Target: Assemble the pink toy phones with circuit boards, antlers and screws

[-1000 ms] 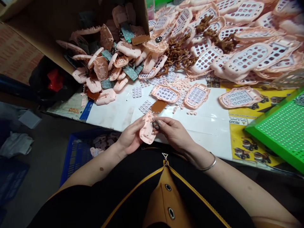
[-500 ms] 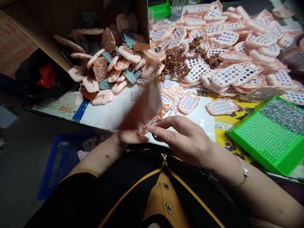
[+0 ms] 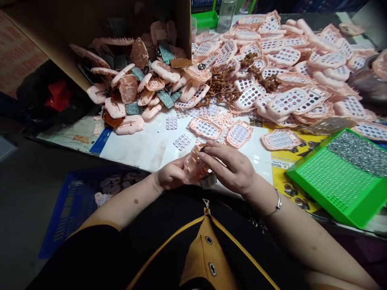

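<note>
Both my hands hold a pink moulded plastic piece [image 3: 193, 166] low over the white paper sheet [image 3: 136, 151]. My left hand [image 3: 171, 174] grips its lower edge. My right hand [image 3: 230, 166] pinches its top with the fingertips, where a small dark ring [image 3: 204, 149] shows. A small grey piece [image 3: 208, 181] lies just under my right hand. Two pink perforated frames [image 3: 205, 127] [image 3: 238, 133] lie just beyond my fingers, beside loose small grey-white grids [image 3: 182, 141].
A tipped cardboard box [image 3: 90, 48] spills pink and grey-green parts at the back left. Pink frames and brown runners [image 3: 223, 86] are heaped at the back right. A green perforated tray [image 3: 335, 179] stands at right, and a blue crate [image 3: 72, 213] sits below the table edge at left.
The pink piece has dropped from a raised, blurred position to low between both hands. My right hand has closed in on it, and the view has shifted slightly.
</note>
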The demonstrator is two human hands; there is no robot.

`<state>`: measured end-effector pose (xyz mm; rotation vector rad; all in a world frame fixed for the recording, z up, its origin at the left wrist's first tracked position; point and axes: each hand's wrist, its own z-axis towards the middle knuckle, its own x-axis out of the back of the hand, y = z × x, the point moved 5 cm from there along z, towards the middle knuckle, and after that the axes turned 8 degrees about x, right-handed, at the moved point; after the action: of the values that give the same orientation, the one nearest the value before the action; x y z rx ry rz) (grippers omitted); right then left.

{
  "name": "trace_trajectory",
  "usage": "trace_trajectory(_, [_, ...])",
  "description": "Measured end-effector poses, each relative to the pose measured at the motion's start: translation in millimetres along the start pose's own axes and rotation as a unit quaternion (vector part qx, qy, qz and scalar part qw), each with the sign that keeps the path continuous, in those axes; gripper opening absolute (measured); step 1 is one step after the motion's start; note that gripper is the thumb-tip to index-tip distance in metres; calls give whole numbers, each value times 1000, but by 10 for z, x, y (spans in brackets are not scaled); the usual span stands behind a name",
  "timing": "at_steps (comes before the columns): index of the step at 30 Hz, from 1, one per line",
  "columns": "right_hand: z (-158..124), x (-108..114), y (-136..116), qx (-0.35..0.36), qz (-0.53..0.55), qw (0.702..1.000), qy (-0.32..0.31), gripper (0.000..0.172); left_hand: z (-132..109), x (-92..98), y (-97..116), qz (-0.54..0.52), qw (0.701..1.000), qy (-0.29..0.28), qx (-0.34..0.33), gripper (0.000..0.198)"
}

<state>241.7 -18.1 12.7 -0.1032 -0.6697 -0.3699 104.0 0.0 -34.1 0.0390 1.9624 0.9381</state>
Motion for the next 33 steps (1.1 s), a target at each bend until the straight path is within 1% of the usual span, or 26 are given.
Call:
trace_trajectory(2, [-37,-62,42,-54,24,998,21,46,5,-42,-48,-4,999,-30,19,73])
trace_trajectory(3, [-59,-84,62,-87,23,995,40,50,7,-38,-79,1,999,-34,34,69])
trace_trajectory(5, [-90,-111,74,-136,7,988,72,50,8,27,-122,21,999,-4,47,62])
trace_trajectory(6, [-94,-120,73,-156,5,985,77,47,8,62,-139,25,998,12,53,63])
trace_trajectory(8, [-85,-135,78,-196,25,978,74,37,9,108,-157,22,998,32,53,71])
trace_trajectory(10, [-80,-137,97,-244,52,965,78,29,14,116,-158,20,998,36,45,76])
trace_trajectory(13, [-104,-131,116,-294,45,948,114,21,24,92,-163,12,998,30,45,77])
trace_trajectory(16, [-137,-156,88,-286,9,949,130,21,33,61,-178,-8,998,26,54,78])
trace_trajectory(19, [-163,-192,42,-252,-23,961,110,30,36,39,-182,-16,998,34,48,81])
trace_trajectory(22, [-189,-193,14,-247,-36,962,107,35,41,12,-192,-27,998,36,48,88])
trace_trajectory(25, [-216,-176,14,-276,-22,951,136,30,47,-8,-204,-44,997,38,51,93])
trace_trajectory(27, [-229,-184,27,-301,-4,943,142,25,49,-10,-210,-45,997,41,49,95])
trace_trajectory(30, [-224,-210,53,-318,23,940,122,19,49,-2,-220,-38,997,43,48,94])
trace_trajectory(33, [-188,-189,69,-298,17,949,101,12,44,8,-226,-42,997,43,53,93])
